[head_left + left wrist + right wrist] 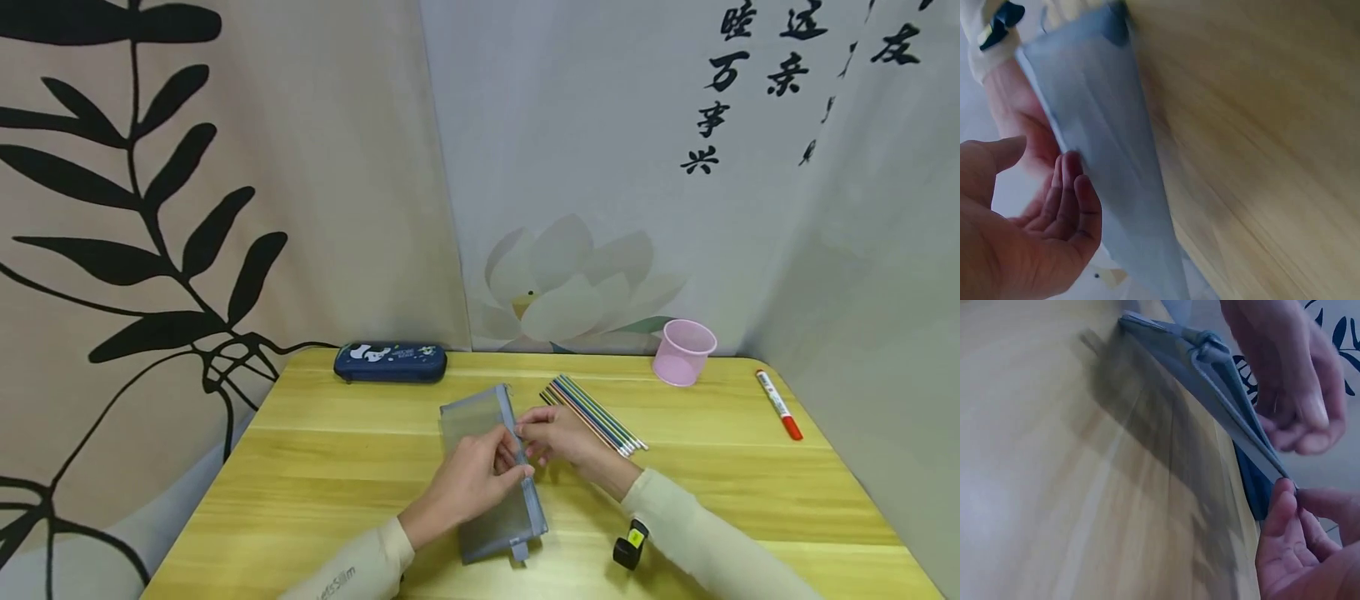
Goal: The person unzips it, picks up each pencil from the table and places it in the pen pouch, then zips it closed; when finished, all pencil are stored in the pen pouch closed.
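Note:
A grey-blue mesh zip pouch [491, 533] is tilted up from the wooden table between the two hands. At its zipped edge, my right hand [558, 433] pinches the border between thumb and fingers, as the right wrist view also shows. Part of the pouch's mouth gapes beside that pinch. My left hand [474, 471] hovers over the middle of the pouch. Its thumb stands apart from the loosely bent fingers [1088, 209], whose tips are right at the pouch's edge, with nothing held between them. A pull tab [520, 550] sticks out at the near end.
Several colored pencils [596, 412] lie side by side just beyond the right hand. A dark blue pencil case [390, 363] sits at the table's back left. Toward the back right stand a pink cup [684, 354] and, farther right, a lying red-and-white marker [778, 404].

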Demonstrator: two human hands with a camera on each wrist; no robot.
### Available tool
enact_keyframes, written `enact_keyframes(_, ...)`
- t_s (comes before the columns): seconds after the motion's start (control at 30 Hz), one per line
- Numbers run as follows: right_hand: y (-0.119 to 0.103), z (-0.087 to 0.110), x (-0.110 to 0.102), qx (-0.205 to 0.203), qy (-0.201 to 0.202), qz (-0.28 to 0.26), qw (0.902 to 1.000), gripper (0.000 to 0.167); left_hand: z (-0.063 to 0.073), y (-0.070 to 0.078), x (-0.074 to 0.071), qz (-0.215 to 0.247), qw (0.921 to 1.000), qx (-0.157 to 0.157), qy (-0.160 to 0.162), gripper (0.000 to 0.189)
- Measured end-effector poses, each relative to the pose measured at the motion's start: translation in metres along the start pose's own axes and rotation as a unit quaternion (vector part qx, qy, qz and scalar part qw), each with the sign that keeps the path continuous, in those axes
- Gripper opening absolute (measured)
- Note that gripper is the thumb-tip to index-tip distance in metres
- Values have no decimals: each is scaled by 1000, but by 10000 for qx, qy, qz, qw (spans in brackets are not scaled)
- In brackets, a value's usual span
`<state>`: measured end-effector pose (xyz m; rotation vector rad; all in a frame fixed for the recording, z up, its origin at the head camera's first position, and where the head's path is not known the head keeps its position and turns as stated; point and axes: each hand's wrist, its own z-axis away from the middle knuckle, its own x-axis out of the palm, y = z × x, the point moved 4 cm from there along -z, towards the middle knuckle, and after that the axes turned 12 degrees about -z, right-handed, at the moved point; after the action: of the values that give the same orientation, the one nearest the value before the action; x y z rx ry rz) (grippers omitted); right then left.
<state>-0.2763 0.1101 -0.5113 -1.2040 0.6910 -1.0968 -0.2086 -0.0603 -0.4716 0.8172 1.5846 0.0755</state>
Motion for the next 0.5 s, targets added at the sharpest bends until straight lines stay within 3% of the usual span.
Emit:
enact_keyframes(0.23, -1, 5, 9, 2, -47, -159, 9999, 24, -10, -16, 0, -12, 9961, -865, 177, 36)
enact_keyframes(0.5, 2, 6, 10, -161, 77, -301, 9994, 24, -14, -21, 5, 0, 9927, -1207, 16, 38)
